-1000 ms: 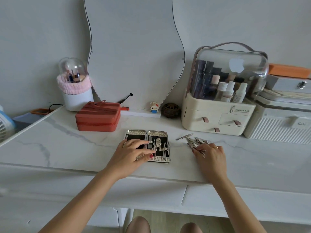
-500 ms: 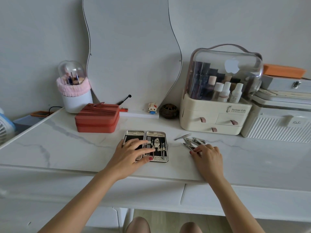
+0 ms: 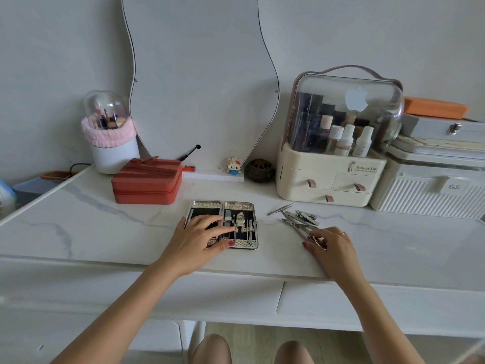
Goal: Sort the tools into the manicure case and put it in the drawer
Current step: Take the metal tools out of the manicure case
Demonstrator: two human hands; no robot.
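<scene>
White marble vanity top (image 3: 78, 222) w/ wavy mirror (image 3: 202, 74) behind: manicure case (image 3: 237, 224) lies open flat at centre, hinge running front-to-back, tools inside strapped lengthwise the same way. Left hand (image 3: 202, 237), fingers spread and flat, presses on the case's left half, gripping nothing. Right hand (image 3: 332, 244) pinches one slim tool from the loose metal pile (image 3: 299, 219) just right of the case; pile fans diagonally toward back-left.

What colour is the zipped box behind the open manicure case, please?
The zipped box is terracotta red, clearest in the head view.
</scene>
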